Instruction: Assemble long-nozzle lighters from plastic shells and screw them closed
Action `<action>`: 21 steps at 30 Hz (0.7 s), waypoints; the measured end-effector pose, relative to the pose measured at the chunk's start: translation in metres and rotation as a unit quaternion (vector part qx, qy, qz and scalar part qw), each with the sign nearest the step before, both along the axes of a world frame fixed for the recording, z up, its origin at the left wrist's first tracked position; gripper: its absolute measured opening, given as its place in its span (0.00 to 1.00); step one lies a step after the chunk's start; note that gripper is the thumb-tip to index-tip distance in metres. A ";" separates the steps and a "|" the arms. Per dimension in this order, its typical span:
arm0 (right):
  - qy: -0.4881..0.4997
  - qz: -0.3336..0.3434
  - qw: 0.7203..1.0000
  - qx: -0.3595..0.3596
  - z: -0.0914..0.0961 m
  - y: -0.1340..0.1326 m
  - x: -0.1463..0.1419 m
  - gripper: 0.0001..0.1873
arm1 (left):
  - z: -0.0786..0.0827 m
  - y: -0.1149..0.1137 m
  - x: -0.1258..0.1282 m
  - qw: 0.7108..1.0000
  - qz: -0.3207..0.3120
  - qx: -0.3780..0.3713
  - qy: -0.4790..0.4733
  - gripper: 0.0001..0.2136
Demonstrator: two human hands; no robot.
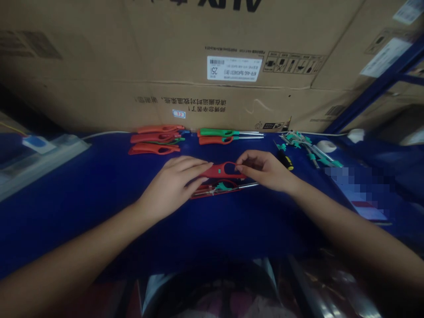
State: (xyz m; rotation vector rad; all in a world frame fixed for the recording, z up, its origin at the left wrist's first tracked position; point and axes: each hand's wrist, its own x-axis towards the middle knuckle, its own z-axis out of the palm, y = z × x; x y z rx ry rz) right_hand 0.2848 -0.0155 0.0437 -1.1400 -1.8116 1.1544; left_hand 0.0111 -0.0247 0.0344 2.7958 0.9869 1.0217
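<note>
A red plastic lighter shell half is held between both hands just above the blue table. My left hand grips its left end with fingers curled over it. At the right end, my right hand pinches the shell by its handle loop. Directly beneath lies an open red lighter body with a teal inner part and a metal tube pointing right.
Red shell halves lie stacked at the back left, two assembled lighters, green and red, behind the hands. A black screwdriver and teal inner parts with metal tubes are at right. Cardboard boxes wall the back.
</note>
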 end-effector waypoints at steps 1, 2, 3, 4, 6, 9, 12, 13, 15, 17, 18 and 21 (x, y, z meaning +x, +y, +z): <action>0.002 0.002 1.000 -0.001 -0.001 0.001 0.000 0.12 | -0.001 0.000 0.000 1.000 -0.002 -0.005 -0.003 0.13; 0.003 0.006 1.000 -0.004 -0.002 0.002 0.001 0.12 | -0.001 0.000 0.000 1.000 -0.005 -0.014 -0.005 0.14; 0.004 0.010 1.000 -0.007 -0.002 0.003 0.001 0.12 | -0.001 0.001 0.000 1.000 -0.007 -0.024 -0.007 0.14; 0.003 0.014 1.000 -0.010 -0.003 0.003 0.002 0.12 | -0.002 0.001 0.000 0.999 -0.010 -0.036 -0.007 0.15; -0.004 0.022 1.000 -0.013 -0.005 0.005 0.002 0.11 | -0.002 0.000 0.000 0.998 -0.015 -0.059 -0.001 0.16; -0.017 0.037 0.999 0.004 -0.007 0.006 0.003 0.10 | 0.000 -0.002 0.001 0.996 -0.018 -0.082 0.006 0.16; -0.060 0.068 0.993 0.081 -0.009 0.003 0.003 0.15 | 0.003 -0.006 0.002 0.995 -0.017 -0.100 0.015 0.13; -0.087 0.081 0.986 0.116 -0.010 0.001 0.003 0.19 | 0.004 -0.007 0.003 0.994 -0.015 -0.106 0.021 0.13; -0.141 0.110 0.968 0.178 -0.010 -0.002 0.002 0.25 | 0.006 -0.010 0.003 0.992 -0.013 -0.120 0.040 0.12; -0.170 0.135 0.951 0.220 -0.009 -0.005 0.001 0.25 | 0.008 -0.012 0.003 0.989 -0.011 -0.135 0.060 0.11; -0.175 0.145 0.946 0.233 -0.009 -0.006 0.000 0.23 | 0.009 -0.012 0.003 0.988 -0.009 -0.139 0.068 0.11; -0.185 0.161 0.938 0.245 -0.008 -0.007 -0.002 0.19 | 0.011 -0.012 0.001 0.984 0.005 -0.150 0.094 0.11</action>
